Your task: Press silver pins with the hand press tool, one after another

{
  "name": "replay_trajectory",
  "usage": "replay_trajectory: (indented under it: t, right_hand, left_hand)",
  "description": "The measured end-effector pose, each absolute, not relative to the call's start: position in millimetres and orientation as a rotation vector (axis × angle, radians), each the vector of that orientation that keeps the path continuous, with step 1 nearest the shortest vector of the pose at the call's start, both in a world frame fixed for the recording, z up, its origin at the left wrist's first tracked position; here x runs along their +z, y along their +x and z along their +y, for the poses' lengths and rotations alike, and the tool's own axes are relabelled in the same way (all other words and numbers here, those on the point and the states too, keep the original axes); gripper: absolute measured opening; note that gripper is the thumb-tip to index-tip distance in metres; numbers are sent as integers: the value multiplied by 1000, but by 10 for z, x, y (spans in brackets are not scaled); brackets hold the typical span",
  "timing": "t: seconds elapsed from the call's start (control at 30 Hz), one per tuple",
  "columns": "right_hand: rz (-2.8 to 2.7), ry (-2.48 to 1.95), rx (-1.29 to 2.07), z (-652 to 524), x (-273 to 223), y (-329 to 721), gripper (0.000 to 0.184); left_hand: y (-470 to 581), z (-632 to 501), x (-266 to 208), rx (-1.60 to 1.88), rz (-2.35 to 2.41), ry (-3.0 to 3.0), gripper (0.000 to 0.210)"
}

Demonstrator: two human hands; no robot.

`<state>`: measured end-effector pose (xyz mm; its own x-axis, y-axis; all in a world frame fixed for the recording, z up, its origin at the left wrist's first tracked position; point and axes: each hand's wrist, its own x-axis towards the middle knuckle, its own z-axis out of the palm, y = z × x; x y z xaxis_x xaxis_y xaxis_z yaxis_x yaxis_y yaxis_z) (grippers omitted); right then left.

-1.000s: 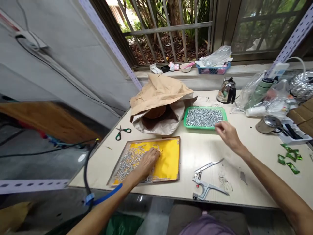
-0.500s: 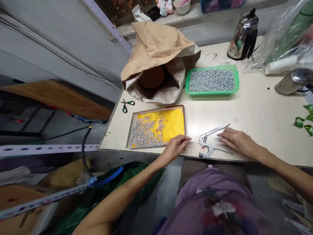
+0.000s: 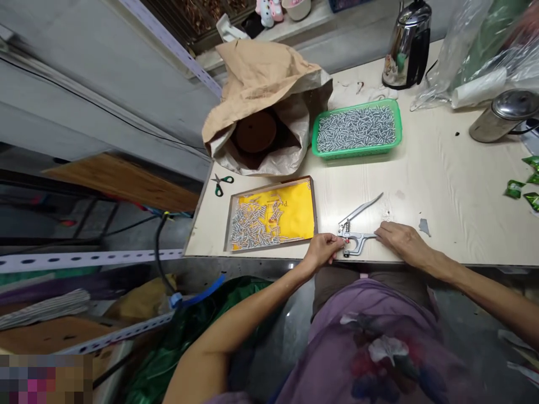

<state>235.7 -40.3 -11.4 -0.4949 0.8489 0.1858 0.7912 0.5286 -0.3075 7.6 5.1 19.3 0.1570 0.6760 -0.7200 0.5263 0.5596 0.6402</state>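
Note:
Silver snap pliers [image 3: 357,243] lie near the front edge of the table, their handles spread apart. My right hand [image 3: 405,242] has its fingers closed at the end of the lower handle. The upper handle slants up and away, untouched. At the jaws, my left hand [image 3: 322,251] is closed in a pinch; whatever small thing its fingertips may hold is too small to make out. Just beyond my left hand lies a shallow tray [image 3: 315,209] with a yellow bottom and many small silver metal pieces [image 3: 251,227], heaped mostly at its left side.
A green basket [image 3: 357,152] full of small silver pieces stands behind the pliers. Left of it sits an open brown paper sack [image 3: 269,73]. Scissors [image 3: 221,184] lie by the left edge. A kettle [image 3: 407,45], a metal cup [image 3: 499,118] and green wrapped packets [image 3: 514,188] are farther right.
My right hand has closed on the pliers' lower handle, and the pliers have turned slightly. My left hand has moved right, from beside the tray to the jaws. The view has shifted a little.

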Motion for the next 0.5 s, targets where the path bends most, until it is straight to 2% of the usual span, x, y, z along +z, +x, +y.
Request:
replay_trajectory:
  t: [0.5]
  right_hand:
    - [-2474, -1463, 280, -391, -103, 2315, 27]
  left_hand:
    - [80, 58, 85, 18, 1468, 1090, 17]
